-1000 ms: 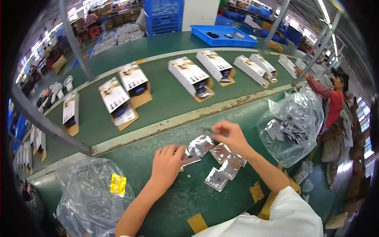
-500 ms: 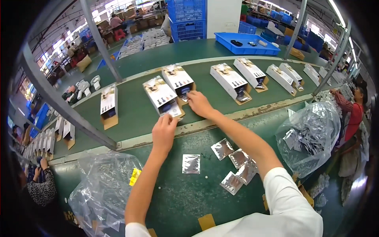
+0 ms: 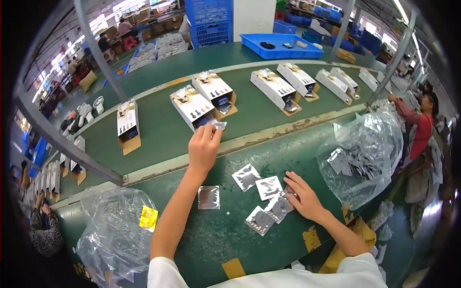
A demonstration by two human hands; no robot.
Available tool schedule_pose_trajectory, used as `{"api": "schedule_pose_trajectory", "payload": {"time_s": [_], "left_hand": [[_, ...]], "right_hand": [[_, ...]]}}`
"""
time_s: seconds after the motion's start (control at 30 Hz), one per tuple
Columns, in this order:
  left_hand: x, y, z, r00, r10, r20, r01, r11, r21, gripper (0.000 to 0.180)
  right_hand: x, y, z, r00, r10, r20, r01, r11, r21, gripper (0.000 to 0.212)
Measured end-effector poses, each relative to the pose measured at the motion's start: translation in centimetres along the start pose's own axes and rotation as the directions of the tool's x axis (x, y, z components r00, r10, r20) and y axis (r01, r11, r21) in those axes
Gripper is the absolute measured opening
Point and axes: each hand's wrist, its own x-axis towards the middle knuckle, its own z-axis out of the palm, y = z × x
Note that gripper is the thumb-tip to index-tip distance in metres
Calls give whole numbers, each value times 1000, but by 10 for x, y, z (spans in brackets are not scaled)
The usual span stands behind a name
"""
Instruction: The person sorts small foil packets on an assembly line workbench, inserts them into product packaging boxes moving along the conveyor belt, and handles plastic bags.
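Note:
My left hand [image 3: 203, 150] pinches a small silver foil sachet [image 3: 220, 125] at the open end of a white printed box [image 3: 193, 104] on the green conveyor. Beside that box, to its right, lies a second open box [image 3: 214, 88] with a dark item and a bit of foil showing in its mouth. My right hand [image 3: 306, 199] is low over the green table, its fingers apart at the edge of a loose group of foil sachets [image 3: 268, 187]. A single sachet [image 3: 209, 197] lies apart, to the left of the group.
More open boxes [image 3: 276, 86] lie along the conveyor [image 3: 158, 129]. A clear plastic bag [image 3: 115, 230] is at left; another bag full of sachets [image 3: 365, 158] is at right. Metal posts [image 3: 72, 139] rise by the belt. A blue tray [image 3: 283, 48] sits beyond. Co-workers are at both sides.
My right hand has left the right-hand box and come back to the sachets on the table. My left hand stays at the left-hand box's mouth. The view has shifted slightly.

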Motion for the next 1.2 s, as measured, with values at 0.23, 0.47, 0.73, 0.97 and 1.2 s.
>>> {"api": "schedule_pose_trajectory", "payload": {"time_s": [0.23,0.47,0.73,0.97,1.2], "left_hand": [[-15,-34,33,959,-178,220,176,984,29,12],[-31,-40,5,943,-124,308,230,913,-336,47],[-95,-24,-186,788,268,554,-62,930,-362,73],[-127,-90,-227,430,-12,903,265,958,-114,88],[-115,-93,-192,632,38,774,50,995,-89,43]], "right_hand": [[-8,-57,47,989,21,-145,-6,994,106,49],[-1,-114,93,978,-202,-50,199,978,-68,59],[-15,-152,103,981,-76,-176,58,993,-100,55],[34,-172,142,912,-319,-257,243,926,-288,27],[118,-202,107,847,-481,-228,382,847,-370,17]]}}
